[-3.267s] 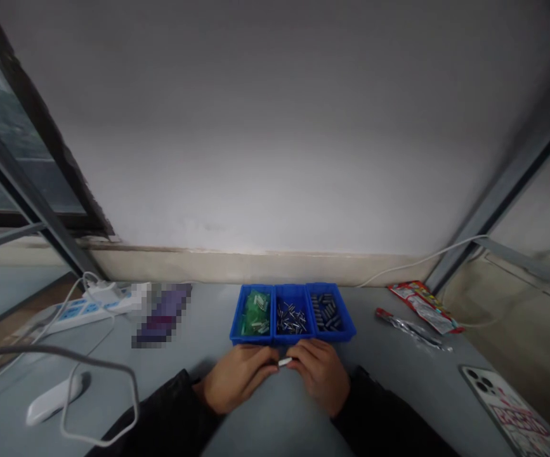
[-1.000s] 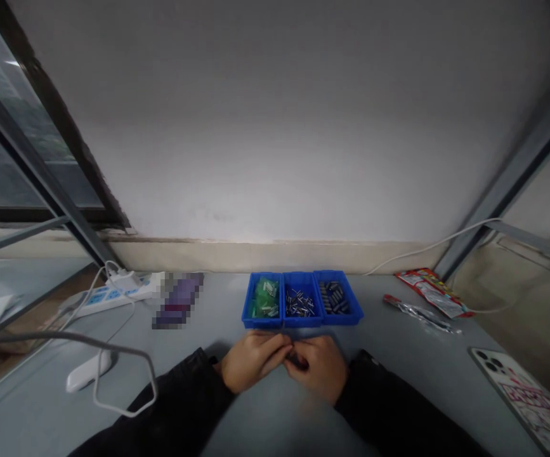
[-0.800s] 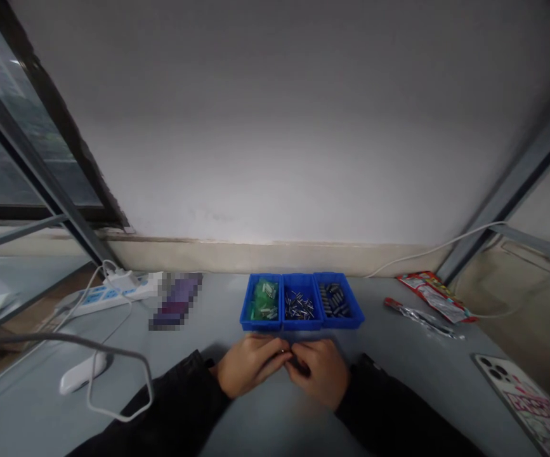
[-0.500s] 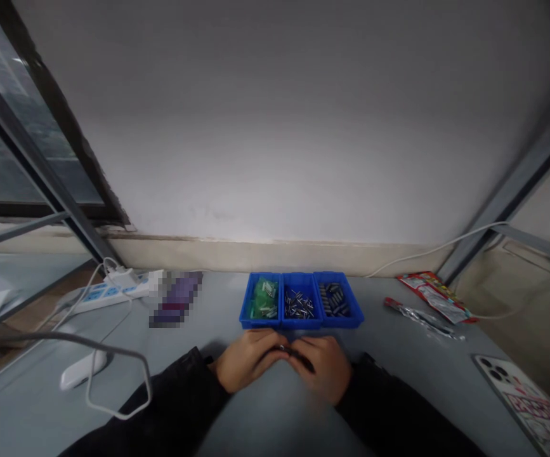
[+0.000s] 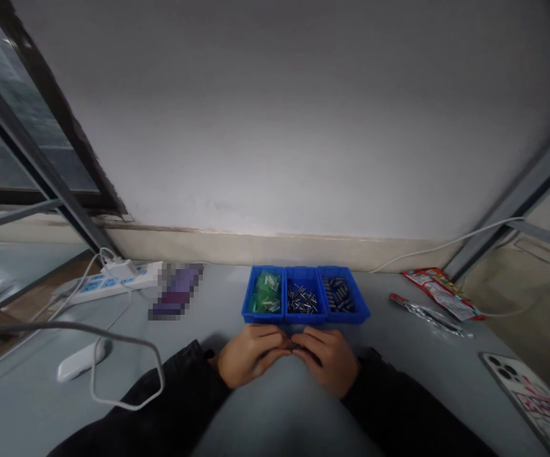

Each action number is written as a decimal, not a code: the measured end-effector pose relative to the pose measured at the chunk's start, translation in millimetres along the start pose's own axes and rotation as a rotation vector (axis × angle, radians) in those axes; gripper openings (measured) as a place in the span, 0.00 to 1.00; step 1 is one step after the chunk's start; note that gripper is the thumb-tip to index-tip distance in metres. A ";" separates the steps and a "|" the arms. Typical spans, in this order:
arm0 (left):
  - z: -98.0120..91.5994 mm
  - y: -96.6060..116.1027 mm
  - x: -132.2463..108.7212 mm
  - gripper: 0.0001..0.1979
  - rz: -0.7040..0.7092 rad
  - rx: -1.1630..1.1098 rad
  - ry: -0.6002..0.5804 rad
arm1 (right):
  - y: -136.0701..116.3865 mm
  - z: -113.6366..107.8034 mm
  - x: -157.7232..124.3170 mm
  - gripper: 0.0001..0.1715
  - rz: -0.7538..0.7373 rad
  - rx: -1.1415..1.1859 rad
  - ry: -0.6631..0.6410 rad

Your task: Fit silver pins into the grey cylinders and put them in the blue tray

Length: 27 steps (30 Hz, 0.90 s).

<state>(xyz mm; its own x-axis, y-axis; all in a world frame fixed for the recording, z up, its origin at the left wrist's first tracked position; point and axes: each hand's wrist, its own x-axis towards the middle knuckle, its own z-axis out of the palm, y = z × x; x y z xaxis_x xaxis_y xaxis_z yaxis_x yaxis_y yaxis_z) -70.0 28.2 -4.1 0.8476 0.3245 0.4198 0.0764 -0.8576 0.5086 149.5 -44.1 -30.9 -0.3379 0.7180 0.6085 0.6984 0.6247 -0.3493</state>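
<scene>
My left hand (image 5: 252, 355) and my right hand (image 5: 330, 358) meet just in front of the blue bins, fingertips pinched together around something small and dark that is mostly hidden. Three blue bins stand side by side behind my hands. The left bin (image 5: 247, 304) has a green bag with light-coloured pieces. In the middle bin (image 5: 306, 274) lie thin silvery metal pins. Dark grey cylindrical pieces fill part of the right bin (image 5: 361, 304).
A white power strip (image 5: 113, 284), a purple packet (image 5: 179, 289), a white device (image 5: 81, 362) and a looping cable are on the left. To the right lie a red packet (image 5: 441, 292), a clear-wrapped item (image 5: 431, 317) and a phone (image 5: 531, 397).
My fingertips have closed in on each other, and the dark piece seen between them before is now mostly covered. The view has shifted slightly.
</scene>
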 end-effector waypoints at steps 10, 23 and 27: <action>-0.1 4.7 2.2 0.09 0.028 0.023 0.074 | -2.0 -3.7 5.0 0.19 -0.026 -0.035 0.010; 0.7 1.2 0.0 0.07 -0.007 0.047 0.106 | -3.0 -5.5 3.8 0.12 0.063 0.039 -0.057; 1.4 0.3 0.6 0.07 -0.007 0.044 0.097 | -0.4 -3.3 3.5 0.13 0.034 0.000 -0.035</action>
<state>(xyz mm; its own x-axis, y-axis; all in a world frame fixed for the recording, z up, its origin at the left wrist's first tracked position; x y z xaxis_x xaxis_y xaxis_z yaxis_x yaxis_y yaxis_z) -68.8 27.6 -4.8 0.7921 0.3659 0.4885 0.1070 -0.8713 0.4790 150.1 -42.9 -26.2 -0.3359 0.7490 0.5711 0.7101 0.5998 -0.3689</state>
